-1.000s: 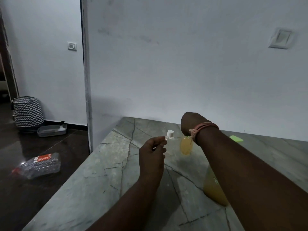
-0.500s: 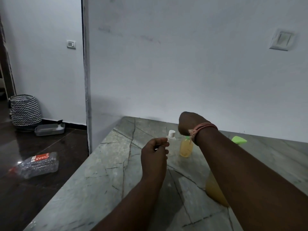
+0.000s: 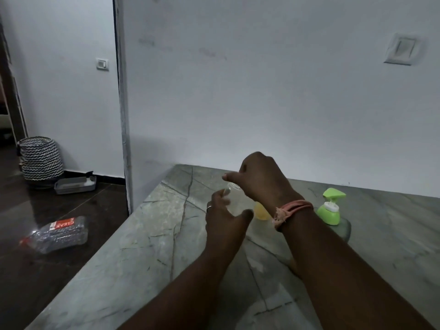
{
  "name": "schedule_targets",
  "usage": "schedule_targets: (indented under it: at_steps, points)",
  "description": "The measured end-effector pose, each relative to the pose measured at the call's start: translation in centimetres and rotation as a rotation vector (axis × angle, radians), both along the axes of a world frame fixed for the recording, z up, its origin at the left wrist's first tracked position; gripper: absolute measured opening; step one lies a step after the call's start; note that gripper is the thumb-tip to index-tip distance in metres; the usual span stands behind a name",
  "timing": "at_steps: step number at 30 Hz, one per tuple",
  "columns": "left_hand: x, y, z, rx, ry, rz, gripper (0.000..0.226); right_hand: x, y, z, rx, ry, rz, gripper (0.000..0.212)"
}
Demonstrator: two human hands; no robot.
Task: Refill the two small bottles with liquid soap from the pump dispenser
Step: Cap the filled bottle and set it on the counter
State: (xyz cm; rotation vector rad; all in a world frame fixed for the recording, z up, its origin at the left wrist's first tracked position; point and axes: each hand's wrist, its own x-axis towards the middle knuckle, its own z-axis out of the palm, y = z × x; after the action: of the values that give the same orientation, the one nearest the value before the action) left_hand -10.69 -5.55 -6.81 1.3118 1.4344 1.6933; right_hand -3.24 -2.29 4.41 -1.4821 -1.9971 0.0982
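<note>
My left hand (image 3: 225,221) grips a small clear bottle (image 3: 234,198) that stands on the grey stone counter (image 3: 166,246). My right hand (image 3: 259,179) hovers just over the bottle's top with its fingers curled and its thumb pointing left; what the fingers hold is hidden. No white cap shows on the bottle's neck. A second small bottle (image 3: 260,212), holding yellow liquid, stands behind my right wrist and is mostly hidden. A green pump top (image 3: 329,208) stands on the counter to the right of that wrist. My right forearm covers the dispenser's body.
The counter ends at a white wall (image 3: 285,103) behind, and its left edge drops to a dark floor. On the floor lie a crushed plastic bottle (image 3: 57,233), a grey tray (image 3: 75,184) and a zigzag-patterned basket (image 3: 39,158).
My right hand has moved left from the yellow bottle to above the clear one. My left hand has closed around the clear bottle. The white cap is gone from view.
</note>
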Motion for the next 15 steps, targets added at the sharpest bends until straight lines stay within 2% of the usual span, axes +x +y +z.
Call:
schedule_targets:
  at_steps: [2,5,8,10,11,13,15]
  points:
    - [0.3,-0.2,0.1,0.074,0.096,0.0,0.043,0.7,-1.4,0.7,0.041,-0.038,-0.02,0.056]
    - [-0.1,-0.4,0.4,0.157,0.165,-0.027,0.028,1.8,-2.6,1.5,-0.004,-0.07,0.056,0.052]
    - [-0.1,-0.8,0.8,0.128,0.063,-0.166,0.025,3.3,-3.6,2.8,-0.102,-0.098,0.248,0.03]
    - [0.0,-1.0,0.9,0.108,0.006,-0.243,0.022,4.3,-3.9,3.7,-0.152,-0.127,0.397,0.009]
    - [0.0,-1.0,0.9,0.112,-0.012,-0.255,0.021,4.7,-4.0,4.2,-0.174,-0.144,0.463,0.007]
    - [-0.1,-0.9,0.8,0.121,-0.04,-0.255,0.021,5.2,-4.1,4.8,-0.245,-0.179,0.521,0.026]
    - [-0.2,-0.9,0.7,0.123,-0.042,-0.256,0.02,5.2,-4.2,4.9,-0.245,-0.19,0.442,0.038]
